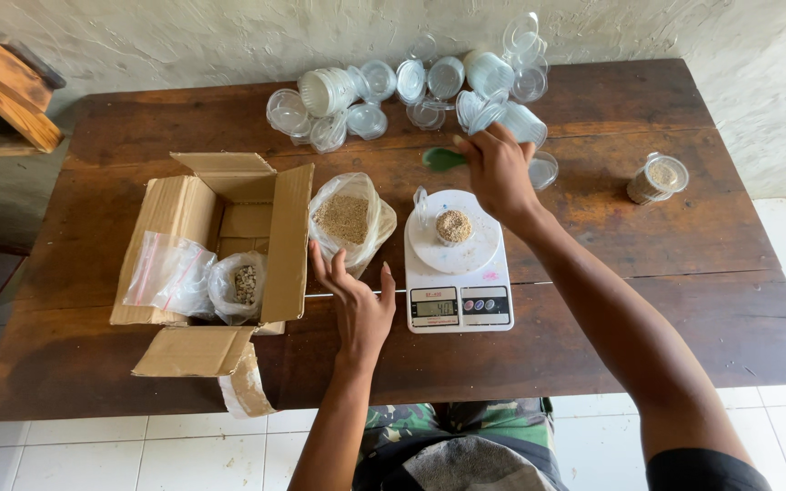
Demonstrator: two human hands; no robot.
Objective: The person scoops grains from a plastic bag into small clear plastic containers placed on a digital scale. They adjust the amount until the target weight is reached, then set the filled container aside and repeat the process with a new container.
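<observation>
A white kitchen scale stands on the dark wooden table. On its round plate sits a small clear cup of light seeds. My right hand hovers just behind the scale and holds a green scoop. My left hand rests flat on the table with its fingers apart, between the scale and a cardboard box, touching the base of an open plastic bag of seeds.
The open cardboard box at left holds plastic bags, one with darker seeds. Several empty clear cups and lids lie heaped at the table's far edge. A filled, lidded cup stands at right.
</observation>
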